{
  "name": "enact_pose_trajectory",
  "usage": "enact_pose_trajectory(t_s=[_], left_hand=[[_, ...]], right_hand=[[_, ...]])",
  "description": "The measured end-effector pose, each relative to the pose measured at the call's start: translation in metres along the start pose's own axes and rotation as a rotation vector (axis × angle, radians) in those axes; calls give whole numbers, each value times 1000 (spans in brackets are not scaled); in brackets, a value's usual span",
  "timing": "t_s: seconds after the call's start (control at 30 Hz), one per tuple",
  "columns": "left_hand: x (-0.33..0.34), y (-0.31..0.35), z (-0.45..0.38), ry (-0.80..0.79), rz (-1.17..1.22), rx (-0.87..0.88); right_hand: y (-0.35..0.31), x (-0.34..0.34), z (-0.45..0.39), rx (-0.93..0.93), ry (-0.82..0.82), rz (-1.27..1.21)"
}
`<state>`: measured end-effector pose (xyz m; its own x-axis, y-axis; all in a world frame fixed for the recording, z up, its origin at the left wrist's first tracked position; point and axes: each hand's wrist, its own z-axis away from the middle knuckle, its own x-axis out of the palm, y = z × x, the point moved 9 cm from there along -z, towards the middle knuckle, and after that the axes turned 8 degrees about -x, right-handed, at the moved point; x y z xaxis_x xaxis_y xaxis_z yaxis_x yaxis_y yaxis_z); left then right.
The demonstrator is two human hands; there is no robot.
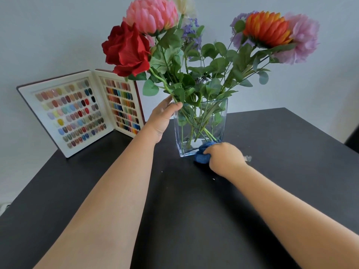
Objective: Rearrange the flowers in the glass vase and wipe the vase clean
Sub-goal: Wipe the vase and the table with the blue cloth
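- Wiping, our right hand [223, 156] clenches a blue cloth [202, 155] against the upright glass vase [200, 129], low at its near corner.
- Our left hand [163, 117] grips the rim.

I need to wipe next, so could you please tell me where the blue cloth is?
The blue cloth is bunched in the right hand, pressed against the glass vase at its lower front corner, on the black table.
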<state>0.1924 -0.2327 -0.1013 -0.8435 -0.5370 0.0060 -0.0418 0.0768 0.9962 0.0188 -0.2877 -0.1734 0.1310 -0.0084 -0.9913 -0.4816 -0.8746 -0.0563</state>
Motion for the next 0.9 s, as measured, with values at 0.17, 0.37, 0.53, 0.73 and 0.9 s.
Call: enact_pose_trajectory(t_s=[0.17,0.37,0.53,0.73,0.9], left_hand=[[0,-2,-2,21,6,14],[1,-3,-3,32,-16,19],[2,0,-1,18,-42,-8],[-1,2,-1,29,-46,14],[0,1,-1,27,-32,27]], right_hand=[[-47,6,-12,-106,12,-7],[-70,7,-15,-171,8,-20],[-14,0,-6,-53,-40,-6],[44,-7,9,146,-4,-30],[-2,-4,0,62,71,8]])
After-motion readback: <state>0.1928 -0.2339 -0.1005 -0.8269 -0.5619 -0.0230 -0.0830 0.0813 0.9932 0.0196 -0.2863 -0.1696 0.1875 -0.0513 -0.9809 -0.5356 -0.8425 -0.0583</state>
